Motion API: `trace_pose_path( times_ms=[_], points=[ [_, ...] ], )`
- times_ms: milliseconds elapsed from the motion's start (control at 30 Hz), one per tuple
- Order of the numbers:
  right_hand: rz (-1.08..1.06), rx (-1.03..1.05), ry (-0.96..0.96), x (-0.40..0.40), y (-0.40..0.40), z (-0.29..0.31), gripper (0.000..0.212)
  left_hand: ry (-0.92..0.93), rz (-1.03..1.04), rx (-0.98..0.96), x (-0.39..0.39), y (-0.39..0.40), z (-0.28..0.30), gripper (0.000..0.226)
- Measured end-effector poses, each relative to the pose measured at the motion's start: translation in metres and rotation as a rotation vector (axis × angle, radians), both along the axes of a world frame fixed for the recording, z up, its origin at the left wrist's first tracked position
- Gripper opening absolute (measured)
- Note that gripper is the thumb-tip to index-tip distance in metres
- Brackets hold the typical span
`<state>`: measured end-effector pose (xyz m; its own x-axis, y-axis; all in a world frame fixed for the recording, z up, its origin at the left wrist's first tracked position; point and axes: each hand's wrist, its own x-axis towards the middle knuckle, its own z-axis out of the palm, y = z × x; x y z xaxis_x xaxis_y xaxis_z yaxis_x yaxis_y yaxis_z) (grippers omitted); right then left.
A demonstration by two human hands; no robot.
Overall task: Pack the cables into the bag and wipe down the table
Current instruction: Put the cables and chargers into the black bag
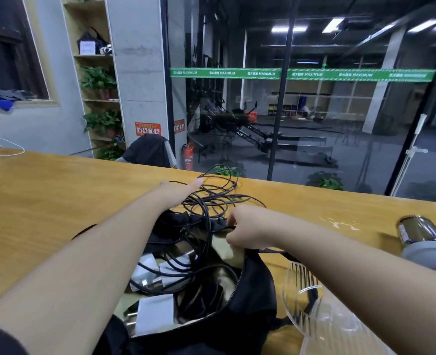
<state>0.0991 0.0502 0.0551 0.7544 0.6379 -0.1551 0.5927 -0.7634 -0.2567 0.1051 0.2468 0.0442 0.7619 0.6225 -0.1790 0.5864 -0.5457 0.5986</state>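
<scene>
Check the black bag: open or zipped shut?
Open. The right hand grips the bag by its rim, and the white chargers and part of the cables show inside.

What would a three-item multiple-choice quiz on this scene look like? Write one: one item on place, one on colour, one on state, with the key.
1. Where does the tangle of cables lie?
A. On the table beyond the bag
B. On the floor
C. On the shelf

2. What colour is the bag?
A. Red
B. Black
C. White

3. What is the right hand doing?
A. Lying flat on the table
B. Holding the glass
C. Gripping the bag's rim

Key: 1 A, the loops rest on the wooden table past the bag's mouth, where the left hand reaches. 2 B, its fabric is black. 3 C, its fingers curl over the bag's edge, holding it open; the glass stands untouched.
</scene>
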Motion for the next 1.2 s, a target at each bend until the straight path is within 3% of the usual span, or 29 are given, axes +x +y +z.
trace_pose_path(
  times_ms=[267, 467, 633, 767, 933, 1200],
  points=[
    [0.059, 0.058, -0.004, 0.013, -0.004, -0.004, 0.024, 0.284, -0.175, 0.17, 0.029, -0.03, -0.006, 0.133],
    [0.083, 0.101, 0.025, 0.019, -0.002, -0.011, 0.024, 0.261, -0.17, 0.311, 0.034, -0.022, -0.017, 0.11],
    [0.082, 0.103, 0.059, 0.024, -0.004, -0.013, 0.023, 0.017, -0.102, 0.368, 0.035, -0.016, -0.025, 0.053],
    [0.07, 0.107, 0.058, 0.028, -0.01, -0.012, 0.02, -0.216, -0.042, 0.299, 0.026, -0.01, -0.014, 0.05],
    [0.04, 0.116, 0.031, 0.032, -0.015, -0.011, 0.025, -0.482, -0.052, 0.258, 0.002, -0.012, 0.006, 0.029],
    [-0.054, 0.209, -0.011, 0.029, -0.016, -0.008, 0.024, -0.704, -0.111, 0.259, -0.043, -0.011, 0.031, 0.022]
  ],
)
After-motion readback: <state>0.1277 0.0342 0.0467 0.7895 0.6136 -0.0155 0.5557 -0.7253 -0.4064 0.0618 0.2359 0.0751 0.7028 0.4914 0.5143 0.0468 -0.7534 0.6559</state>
